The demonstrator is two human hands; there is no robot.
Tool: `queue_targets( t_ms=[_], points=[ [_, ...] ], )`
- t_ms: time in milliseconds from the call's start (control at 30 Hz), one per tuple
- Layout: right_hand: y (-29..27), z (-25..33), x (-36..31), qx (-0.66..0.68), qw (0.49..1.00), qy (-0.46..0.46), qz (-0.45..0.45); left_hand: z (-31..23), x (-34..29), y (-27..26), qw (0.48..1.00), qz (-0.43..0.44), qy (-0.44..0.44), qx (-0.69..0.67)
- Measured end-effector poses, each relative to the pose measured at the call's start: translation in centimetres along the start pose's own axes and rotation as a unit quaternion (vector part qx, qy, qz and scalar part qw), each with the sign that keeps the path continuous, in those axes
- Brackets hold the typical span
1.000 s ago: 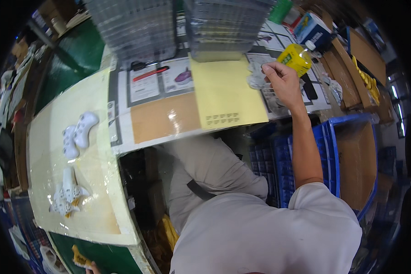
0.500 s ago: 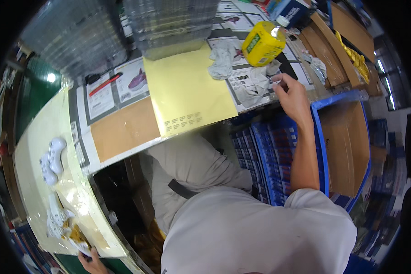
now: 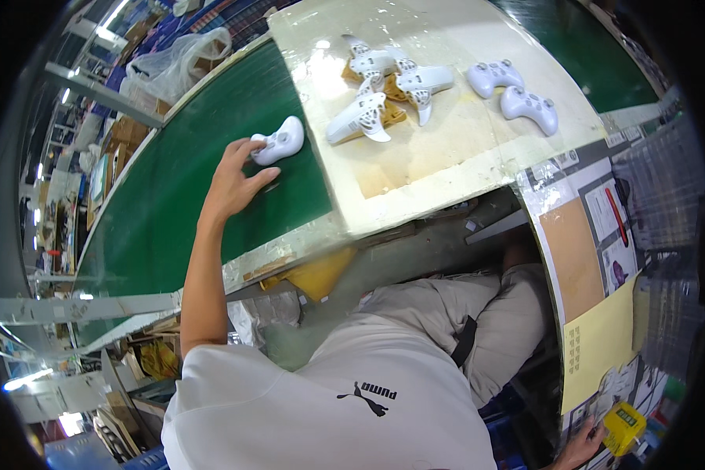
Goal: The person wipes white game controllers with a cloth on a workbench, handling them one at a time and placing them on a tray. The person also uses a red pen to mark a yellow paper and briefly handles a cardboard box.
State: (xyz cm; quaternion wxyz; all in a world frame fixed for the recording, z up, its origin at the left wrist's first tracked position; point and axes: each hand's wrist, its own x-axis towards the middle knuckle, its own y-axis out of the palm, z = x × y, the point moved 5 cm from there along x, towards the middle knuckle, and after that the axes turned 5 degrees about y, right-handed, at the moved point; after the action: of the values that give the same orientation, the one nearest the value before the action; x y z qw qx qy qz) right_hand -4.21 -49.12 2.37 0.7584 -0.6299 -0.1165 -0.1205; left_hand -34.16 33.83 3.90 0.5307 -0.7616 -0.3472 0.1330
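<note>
My left hand (image 3: 239, 176) reaches over the green conveyor belt (image 3: 188, 168), thumb and fingers spread. Its fingertips meet the near-left end of a white game controller (image 3: 282, 141) lying on the belt, while the thumb stays apart below it. At the lower right rim, my right hand (image 3: 581, 448) rests on the other table, its fingers partly stretched out. It lies beside a crumpled white cloth (image 3: 603, 403) and a yellow bottle (image 3: 624, 428). No held thing shows in it.
On the cream tabletop (image 3: 439, 168) lie several white winged pieces (image 3: 360, 117) with golden-brown parts, and two white controllers (image 3: 529, 110). A yellow sheet (image 3: 599, 345), a red pen-like tool (image 3: 617, 210) and stacked clear plastic trays (image 3: 670, 188) are at the right.
My view has swung left toward the belt. My left hand has moved from the winged pieces to a controller on the belt. My right hand remains near the cloth and bottle.
</note>
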Motion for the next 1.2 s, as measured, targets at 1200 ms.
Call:
queue_targets(
  t_ms=[1200],
  points=[
    [8.5,32.5,3.4,0.773,0.600,0.152,0.141,-41.1,-1.4,19.1,0.625,0.277,0.076,-0.725]
  ],
)
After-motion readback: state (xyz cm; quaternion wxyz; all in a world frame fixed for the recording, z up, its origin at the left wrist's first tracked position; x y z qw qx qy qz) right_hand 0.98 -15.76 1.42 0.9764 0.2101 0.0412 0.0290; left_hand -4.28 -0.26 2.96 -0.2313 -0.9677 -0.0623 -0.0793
